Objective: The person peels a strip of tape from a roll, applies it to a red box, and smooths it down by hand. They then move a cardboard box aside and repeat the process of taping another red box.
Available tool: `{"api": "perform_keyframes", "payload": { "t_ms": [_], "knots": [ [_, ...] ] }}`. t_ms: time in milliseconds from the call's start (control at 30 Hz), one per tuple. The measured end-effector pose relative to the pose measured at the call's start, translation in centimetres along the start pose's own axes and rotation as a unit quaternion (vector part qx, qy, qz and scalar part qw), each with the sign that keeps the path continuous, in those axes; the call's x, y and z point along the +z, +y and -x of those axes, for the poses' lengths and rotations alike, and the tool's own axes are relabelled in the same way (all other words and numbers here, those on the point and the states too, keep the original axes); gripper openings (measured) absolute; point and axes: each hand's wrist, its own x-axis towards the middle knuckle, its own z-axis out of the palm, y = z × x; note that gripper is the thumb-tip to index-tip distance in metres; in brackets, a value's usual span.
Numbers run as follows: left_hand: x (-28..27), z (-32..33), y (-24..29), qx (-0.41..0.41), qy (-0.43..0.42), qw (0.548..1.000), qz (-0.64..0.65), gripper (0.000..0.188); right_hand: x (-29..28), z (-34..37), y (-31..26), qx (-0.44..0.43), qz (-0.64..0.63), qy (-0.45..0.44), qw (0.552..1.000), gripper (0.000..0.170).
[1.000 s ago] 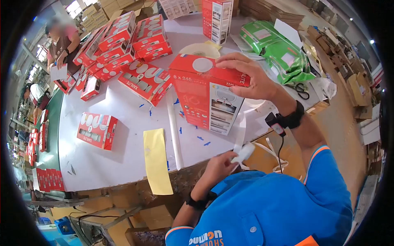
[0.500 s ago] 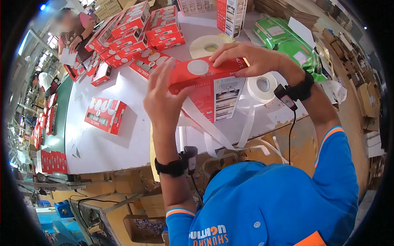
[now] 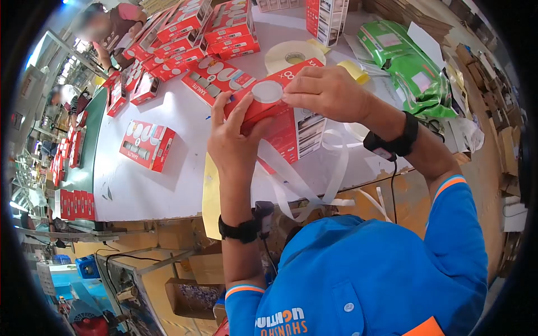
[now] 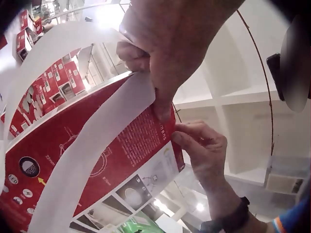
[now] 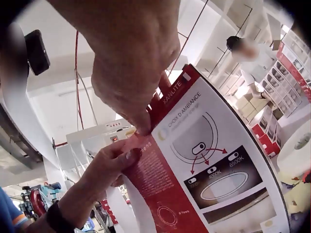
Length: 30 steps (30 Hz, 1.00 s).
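Note:
A tall red box point(image 3: 283, 134) with printed sides stands near the table's front edge. My left hand point(image 3: 235, 145) grips its near left top corner, fingers on the top and thumb on the side. A white strip point(image 4: 92, 141) runs from under that hand point(image 4: 170, 48) across the red side and hangs in loops point(image 3: 336, 168). My right hand point(image 3: 333, 92) holds the box top beside the printed white circle, its fingers bent together. In the right wrist view, the right hand point(image 5: 131, 73) is on the top edge, close to the left hand point(image 5: 95, 179); its fingertips are partly hidden.
Stacked red boxes point(image 3: 230, 28) fill the back left, with a single box point(image 3: 147, 147) nearer. A tape roll point(image 3: 274, 59) lies behind the held box. Green packages point(image 3: 403, 67) lie at right. A yellow sheet point(image 3: 211, 196) hangs over the front edge. Another person point(image 3: 115, 28) is at back left.
My left hand has risen from the table's front edge to the box, bringing the white strip. My right hand has moved inward along the top, and the box has turned.

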Motion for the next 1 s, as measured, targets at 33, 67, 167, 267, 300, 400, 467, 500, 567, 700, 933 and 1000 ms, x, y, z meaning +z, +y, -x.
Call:
{"api": "perform_keyframes", "payload": {
  "t_ms": [33, 67, 167, 267, 300, 400, 467, 500, 567, 700, 933, 1000],
  "knots": [
    [0.0, 0.0, -0.1, 0.007, 0.005, 1.000, -0.008, 0.050, 0.1, 0.0, 0.2, -0.021, 0.006, 0.002, 1.000, 0.020],
    [0.1, 0.1, -0.1, 0.004, 0.004, 1.000, -0.007, 0.050, 0.2, 0.0, 0.4, -0.032, 0.010, 0.002, 0.999, 0.020],
    [0.0, 0.0, 0.0, -0.010, 0.000, 1.000, -0.003, 0.051, 0.2, -0.1, 0.7, -0.050, 0.010, 0.000, 0.999, 0.020],
    [-0.1, 0.0, 0.4, -0.024, -0.005, 1.000, -0.004, 0.053, -0.2, -0.1, 0.7, -0.027, -0.017, -0.005, 0.999, 0.019],
    [0.0, 0.0, 0.4, -0.021, -0.003, 1.000, -0.009, 0.053, -0.2, 0.0, 0.6, -0.014, -0.026, -0.004, 1.000, 0.018],
    [0.0, 0.2, 1.0, -0.036, -0.007, 0.999, 0.005, 0.055, 0.1, 0.6, -0.3, 0.073, -0.074, 0.031, 0.994, 0.019],
    [-0.2, 0.4, 0.9, -0.030, 0.012, 0.999, 0.025, 0.057, -0.1, 0.4, -1.7, 0.141, -0.087, 0.079, 0.983, 0.020],
    [-0.1, 0.8, 0.5, -0.016, 0.033, 0.999, 0.036, 0.059, -0.7, 0.3, -3.0, 0.173, -0.082, 0.107, 0.975, 0.020],
    [-0.1, 1.2, 0.7, -0.011, 0.062, 0.995, 0.072, 0.060, -1.2, 0.6, -4.9, 0.233, -0.102, 0.134, 0.958, 0.022],
    [0.0, 1.5, 0.8, 0.016, 0.053, 0.997, 0.059, 0.058, -1.1, 1.1, -5.6, 0.278, -0.096, 0.123, 0.948, 0.022],
    [-0.6, 1.8, 1.4, 0.000, 0.029, 0.999, 0.038, 0.050, -1.6, 0.7, -4.8, 0.284, -0.099, 0.096, 0.949, 0.025],
    [-0.6, 1.7, 1.5, -0.006, 0.029, 0.999, 0.045, 0.050, -1.2, 0.7, -4.8, 0.276, -0.103, 0.086, 0.952, 0.025]
  ]
}}
